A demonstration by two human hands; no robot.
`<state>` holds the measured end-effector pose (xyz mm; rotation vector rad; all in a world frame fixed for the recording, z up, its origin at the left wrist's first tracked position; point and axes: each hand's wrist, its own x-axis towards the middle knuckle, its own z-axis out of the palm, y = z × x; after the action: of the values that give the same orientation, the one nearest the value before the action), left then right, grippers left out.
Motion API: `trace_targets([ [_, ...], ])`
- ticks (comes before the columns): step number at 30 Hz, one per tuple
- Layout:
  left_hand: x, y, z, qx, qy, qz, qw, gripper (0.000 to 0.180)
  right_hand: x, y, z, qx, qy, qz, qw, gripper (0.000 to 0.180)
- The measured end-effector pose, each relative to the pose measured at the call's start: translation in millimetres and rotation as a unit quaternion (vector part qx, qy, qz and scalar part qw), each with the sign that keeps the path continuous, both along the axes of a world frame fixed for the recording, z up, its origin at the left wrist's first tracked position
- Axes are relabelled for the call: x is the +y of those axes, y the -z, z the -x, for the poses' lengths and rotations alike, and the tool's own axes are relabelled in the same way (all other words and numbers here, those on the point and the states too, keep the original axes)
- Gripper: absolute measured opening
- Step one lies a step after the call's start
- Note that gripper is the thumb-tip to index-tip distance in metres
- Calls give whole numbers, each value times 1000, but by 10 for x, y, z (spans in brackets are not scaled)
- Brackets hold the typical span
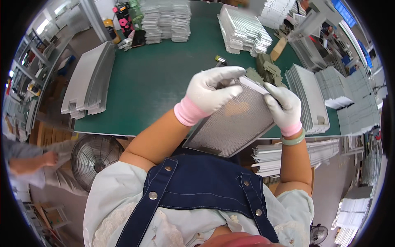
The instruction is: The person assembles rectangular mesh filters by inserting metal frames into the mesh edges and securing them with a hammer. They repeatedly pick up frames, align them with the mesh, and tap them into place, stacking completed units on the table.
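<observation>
At the green bench (144,90)'s near edge, a framed mesh panel (230,127) is held tilted, left hand (210,91) and right hand (284,106) gripping its upper end. Looks mid-handling, not set down. Left stack (91,80), right stack (308,101), rear mesh stack (246,29): from where I stand, can't tell finished from waiting.

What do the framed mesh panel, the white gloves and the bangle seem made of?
Framed mesh panel: probably dull grey metal, judging by its fine mesh and straight edges.
White gloves: likely matte knitted fabric, given their soft creases.
Bangle: pale green, smooth sheen; stone, glass or plastic, unclear.
</observation>
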<state>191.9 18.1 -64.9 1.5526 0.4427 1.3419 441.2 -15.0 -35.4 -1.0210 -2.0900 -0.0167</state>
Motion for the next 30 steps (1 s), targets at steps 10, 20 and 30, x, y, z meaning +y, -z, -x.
trace_targets([
  [10,-35,-58,-18,38,-102,-65,992,35,61,-5,28,-40,6,23,999,24],
  [20,11,1,-157,82,-175,-69,979,40,133,183,210,-106,118,-120,980,18],
  [30,120,-48,-113,79,-155,-155,972,30,162,176,36,-119,97,-111,982,32],
])
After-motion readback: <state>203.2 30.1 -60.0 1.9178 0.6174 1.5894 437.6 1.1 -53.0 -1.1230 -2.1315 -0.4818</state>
